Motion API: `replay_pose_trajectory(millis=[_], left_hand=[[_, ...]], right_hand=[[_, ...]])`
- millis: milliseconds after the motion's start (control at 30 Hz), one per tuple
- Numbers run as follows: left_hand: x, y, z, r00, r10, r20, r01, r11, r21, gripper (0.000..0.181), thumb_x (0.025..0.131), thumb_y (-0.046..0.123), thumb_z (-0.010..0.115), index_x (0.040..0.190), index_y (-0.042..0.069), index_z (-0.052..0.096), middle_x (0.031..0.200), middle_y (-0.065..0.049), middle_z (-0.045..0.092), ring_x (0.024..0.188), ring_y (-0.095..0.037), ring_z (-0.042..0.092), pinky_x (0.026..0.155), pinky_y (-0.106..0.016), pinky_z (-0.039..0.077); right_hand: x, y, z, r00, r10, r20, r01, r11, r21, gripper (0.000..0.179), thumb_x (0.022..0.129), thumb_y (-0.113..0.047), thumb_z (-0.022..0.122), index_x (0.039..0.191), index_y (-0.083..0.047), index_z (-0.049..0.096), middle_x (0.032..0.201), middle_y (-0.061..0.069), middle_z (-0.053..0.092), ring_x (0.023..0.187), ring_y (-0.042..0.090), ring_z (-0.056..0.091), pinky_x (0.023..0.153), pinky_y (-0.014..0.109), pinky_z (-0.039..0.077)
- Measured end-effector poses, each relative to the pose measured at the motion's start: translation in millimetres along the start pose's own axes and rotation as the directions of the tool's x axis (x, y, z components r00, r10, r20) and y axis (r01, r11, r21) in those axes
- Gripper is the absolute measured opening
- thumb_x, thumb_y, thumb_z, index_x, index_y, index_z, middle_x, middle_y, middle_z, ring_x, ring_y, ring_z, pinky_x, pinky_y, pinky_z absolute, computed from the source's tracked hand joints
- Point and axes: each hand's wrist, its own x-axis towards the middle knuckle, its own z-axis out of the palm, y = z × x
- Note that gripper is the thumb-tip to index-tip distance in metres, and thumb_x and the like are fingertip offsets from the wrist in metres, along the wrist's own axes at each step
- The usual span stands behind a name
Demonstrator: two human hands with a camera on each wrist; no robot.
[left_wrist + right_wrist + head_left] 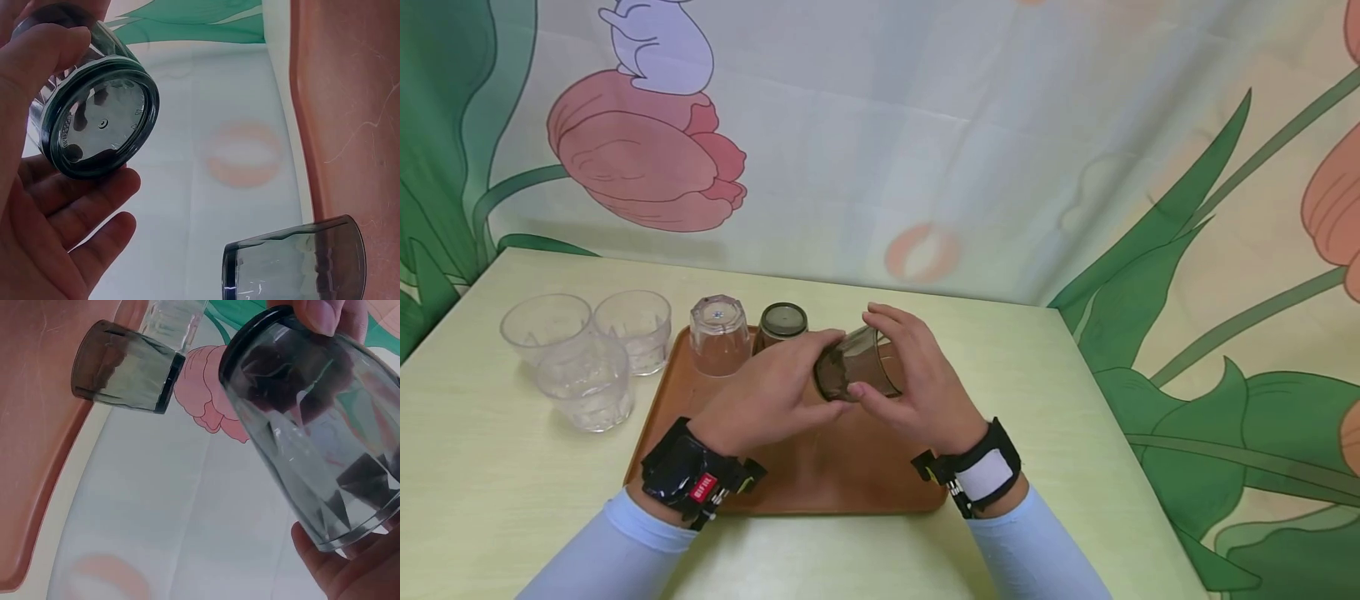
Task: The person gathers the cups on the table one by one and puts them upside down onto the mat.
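Observation:
A smoky grey faceted tumbler [853, 364] is tilted on its side above the tray [820, 487], its base to the left and its rim to the right. My left hand [767, 383] grips it at the base end; in the left wrist view the thumb and fingers lie around the tumbler's base [103, 125]. Around the rim end curls my right hand [917, 383], with the thumb along the near side and fingers over the top. On the tray behind my left hand, a second smoky tumbler [784, 320] stands upside down beside an inverted clear tumbler [718, 333].
Left of the tray, three clear tumblers stand upright on the pale table [460, 417]: one at the back left [546, 325], another by the tray [634, 329], the third in front [586, 383]. A printed cloth [850, 167] hangs behind the table.

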Motion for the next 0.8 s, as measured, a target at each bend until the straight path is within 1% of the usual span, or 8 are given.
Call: replay_pose_trajectory(millis=[100, 267, 400, 467, 600, 800], left_hand=[[0.3, -1.5, -0.2, 1.000, 0.008, -0.001, -0.008, 1.000, 0.004, 0.078, 0.086, 0.053, 0.072, 0.145, 0.009, 0.044, 0.131, -0.002, 0.060, 0.114, -0.012, 0.060, 0.095, -0.034, 0.054], [0.6, -2.8, -1.0, 1.000, 0.014, 0.005, -0.014, 1.000, -0.002, 0.080, 0.085, 0.049, 0.075, 0.147, 0.009, 0.042, 0.133, -0.003, 0.058, 0.118, -0.013, 0.058, 0.098, -0.035, 0.054], [-0.5, -1.6, -2.5, 1.000, 0.014, 0.016, -0.014, 1.000, -0.017, 0.082, 0.085, 0.043, 0.077, 0.148, 0.007, 0.040, 0.136, -0.006, 0.057, 0.120, -0.016, 0.057, 0.099, -0.037, 0.053], [-0.5, -1.2, -2.9, 1.000, 0.021, 0.019, -0.020, 1.000, -0.021, 0.082, 0.085, 0.042, 0.078, 0.148, 0.006, 0.039, 0.136, -0.007, 0.057, 0.121, -0.017, 0.057, 0.099, -0.038, 0.053], [-0.5, -0.6, -4.0, 0.999, 0.022, 0.027, -0.021, 1.000, -0.023, 0.083, 0.085, 0.042, 0.078, 0.149, 0.006, 0.039, 0.136, -0.007, 0.057, 0.121, -0.017, 0.057, 0.100, -0.037, 0.053], [-0.9, -0.5, -3.9, 0.998, 0.002, 0.056, 0.001, 0.999, -0.042, 0.084, 0.085, 0.041, 0.078, 0.150, 0.007, 0.037, 0.139, -0.007, 0.055, 0.123, -0.017, 0.056, 0.101, -0.038, 0.053]], right_hand=[[-1.7, 2, -1, 1.000, -0.002, 0.024, 0.002, 1.000, 0.006, 0.075, 0.093, -0.050, 0.064, 0.150, -0.009, 0.037, 0.154, 0.013, 0.039, 0.143, 0.027, 0.038, 0.114, 0.045, 0.040], [-4.1, 6, 0, 0.999, -0.029, 0.043, 0.028, 0.999, 0.022, 0.085, 0.083, -0.036, 0.078, 0.151, -0.009, 0.034, 0.157, 0.014, 0.034, 0.145, 0.028, 0.035, 0.113, 0.046, 0.040], [-6.7, 8, 1, 0.998, -0.045, 0.053, 0.045, 0.999, 0.009, 0.091, 0.078, -0.030, 0.082, 0.151, -0.009, 0.033, 0.157, 0.015, 0.031, 0.146, 0.029, 0.034, 0.113, 0.044, 0.042], [-7.6, 9, 0, 0.997, -0.054, 0.063, 0.055, 0.998, -0.008, 0.093, 0.077, -0.030, 0.083, 0.151, -0.009, 0.032, 0.158, 0.016, 0.031, 0.146, 0.030, 0.033, 0.113, 0.044, 0.042], [-8.3, 9, -4, 0.993, -0.070, 0.094, 0.073, 0.997, -0.035, 0.097, 0.076, -0.029, 0.085, 0.152, -0.009, 0.030, 0.159, 0.016, 0.030, 0.146, 0.030, 0.033, 0.113, 0.044, 0.041], [-11.9, 11, -7, 0.987, -0.064, 0.145, 0.071, 0.997, -0.043, 0.101, 0.074, -0.020, 0.087, 0.154, -0.012, 0.025, 0.162, 0.014, 0.025, 0.146, 0.031, 0.033, 0.111, 0.044, 0.044]])
